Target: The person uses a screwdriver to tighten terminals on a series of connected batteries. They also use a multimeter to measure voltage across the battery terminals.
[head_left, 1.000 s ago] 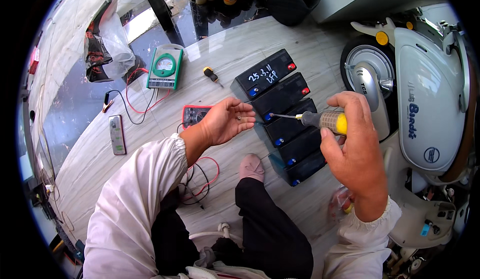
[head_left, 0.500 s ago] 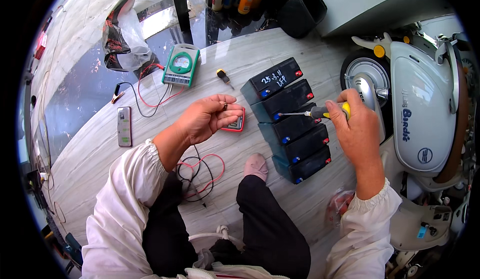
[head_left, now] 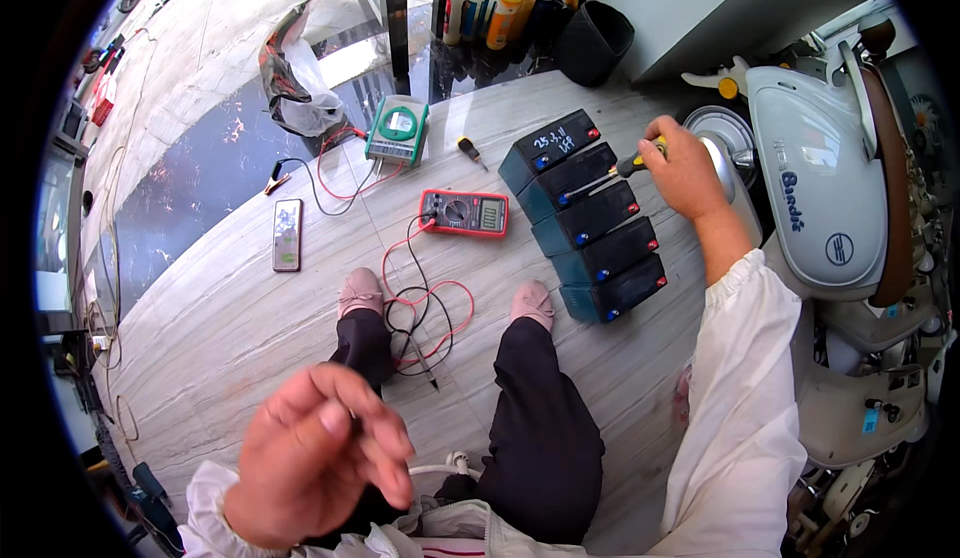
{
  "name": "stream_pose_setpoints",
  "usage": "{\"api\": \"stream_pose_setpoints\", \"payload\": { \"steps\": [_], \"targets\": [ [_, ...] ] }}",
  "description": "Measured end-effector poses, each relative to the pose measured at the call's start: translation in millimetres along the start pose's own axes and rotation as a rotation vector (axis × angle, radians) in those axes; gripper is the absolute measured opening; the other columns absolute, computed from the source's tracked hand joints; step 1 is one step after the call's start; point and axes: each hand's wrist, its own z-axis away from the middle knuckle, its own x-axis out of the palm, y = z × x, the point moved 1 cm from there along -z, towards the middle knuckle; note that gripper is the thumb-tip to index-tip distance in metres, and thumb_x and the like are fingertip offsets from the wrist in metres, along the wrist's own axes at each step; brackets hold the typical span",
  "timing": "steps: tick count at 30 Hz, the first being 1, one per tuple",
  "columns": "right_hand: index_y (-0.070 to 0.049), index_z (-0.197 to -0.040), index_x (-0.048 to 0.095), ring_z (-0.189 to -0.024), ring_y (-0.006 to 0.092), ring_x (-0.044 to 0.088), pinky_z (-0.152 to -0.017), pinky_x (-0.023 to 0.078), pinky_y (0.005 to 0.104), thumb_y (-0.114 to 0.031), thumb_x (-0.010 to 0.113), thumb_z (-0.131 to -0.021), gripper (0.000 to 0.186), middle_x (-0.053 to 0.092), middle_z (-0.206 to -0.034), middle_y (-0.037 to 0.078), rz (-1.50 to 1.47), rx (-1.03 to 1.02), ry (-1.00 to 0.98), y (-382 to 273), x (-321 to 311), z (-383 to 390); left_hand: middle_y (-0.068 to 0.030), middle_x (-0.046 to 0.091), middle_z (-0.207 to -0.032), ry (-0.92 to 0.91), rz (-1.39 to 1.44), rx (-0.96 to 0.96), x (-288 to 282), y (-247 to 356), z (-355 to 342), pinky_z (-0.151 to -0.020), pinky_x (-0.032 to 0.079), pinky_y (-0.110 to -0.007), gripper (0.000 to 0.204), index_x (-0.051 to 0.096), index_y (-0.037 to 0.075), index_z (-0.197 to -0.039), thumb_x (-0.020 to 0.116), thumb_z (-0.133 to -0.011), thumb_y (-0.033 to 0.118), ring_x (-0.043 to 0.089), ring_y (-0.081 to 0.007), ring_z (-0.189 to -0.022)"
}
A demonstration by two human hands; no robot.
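My right hand is closed around the yellow and dark handle of a screwdriver. Its shaft slants left across the second battery from the far end, with the tip at that battery's blue-capped terminal. Several black batteries stand in a row, each with a blue and a red terminal; the farthest battery has white handwriting on top. My left hand is raised near my lap, blurred, fingers curled toward the thumb. A tiny dark thing shows between them, too small to name.
A red multimeter with tangled leads lies left of the batteries. Beyond are a green meter, a small screwdriver and a phone. A pale scooter stands at the right, a black bin at the back.
My left hand has drawn back from beside the batteries toward my lap, uncovering the multimeter. My right hand still holds the screwdriver at the second battery. The view has shifted.
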Motion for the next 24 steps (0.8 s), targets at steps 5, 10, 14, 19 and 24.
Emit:
{"api": "stream_pose_setpoints", "payload": {
  "steps": [5,10,14,19,24],
  "targets": [
    [-0.002,-0.115,0.06,-0.101,0.0437,0.068,-0.088,0.054,0.0481,-0.026,0.064,-0.096,0.03,0.071,-0.106,0.023,0.052,0.2,-0.061,-25,11,-2,-0.025,0.068,-0.104,0.243,0.0,-0.205,-13,-42,56,-0.076,0.062,-0.045,0.019,0.054,-0.004,-0.116,0.043,-0.107,0.008,0.072,-0.0344,-0.084],
    [0.0,-0.108,0.061,-0.091,0.0463,0.069,-0.081,0.055,0.0494,-0.036,0.066,-0.097,0.038,0.073,-0.095,0.025,0.027,0.136,-0.146,-25,5,2,-0.0181,0.065,-0.099,0.153,0.068,-0.111,-24,-40,49,-0.074,0.061,-0.045,0.017,0.054,0.001,-0.114,0.042,-0.108,0.01,0.069,-0.027,-0.082],
    [-0.003,-0.107,0.061,-0.091,0.0462,0.069,-0.08,0.054,0.0496,-0.037,0.066,-0.097,0.036,0.072,-0.094,0.024,0.162,0.292,-0.121,-34,6,-5,-0.0154,0.062,-0.092,0.187,0.096,-0.151,-24,-32,49,-0.069,0.059,-0.045,0.015,0.053,0.002,-0.114,0.042,-0.108,0.01,0.064,-0.0246,-0.073],
    [-0.004,-0.105,0.064,-0.092,0.0455,0.069,-0.082,0.054,0.0489,-0.039,0.064,-0.097,0.035,0.073,-0.094,0.023,-0.018,0.099,-0.099,-22,15,-10,-0.0135,0.06,-0.091,0.195,0.136,-0.13,-25,-23,49,-0.065,0.055,-0.043,0.015,0.054,0.004,-0.114,0.042,-0.108,0.011,0.059,-0.0216,-0.07],
    [-0.004,-0.107,0.061,-0.092,0.0445,0.068,-0.083,0.054,0.0481,-0.033,0.067,-0.096,0.032,0.072,-0.094,0.022,0.177,0.277,-0.169,-38,7,-17,-0.0123,0.059,-0.089,0.172,0.145,-0.136,-25,-18,47,-0.065,0.051,-0.04,0.015,0.055,0.004,-0.114,0.044,-0.108,0.012,0.055,-0.0188,-0.069]
  ]
}}
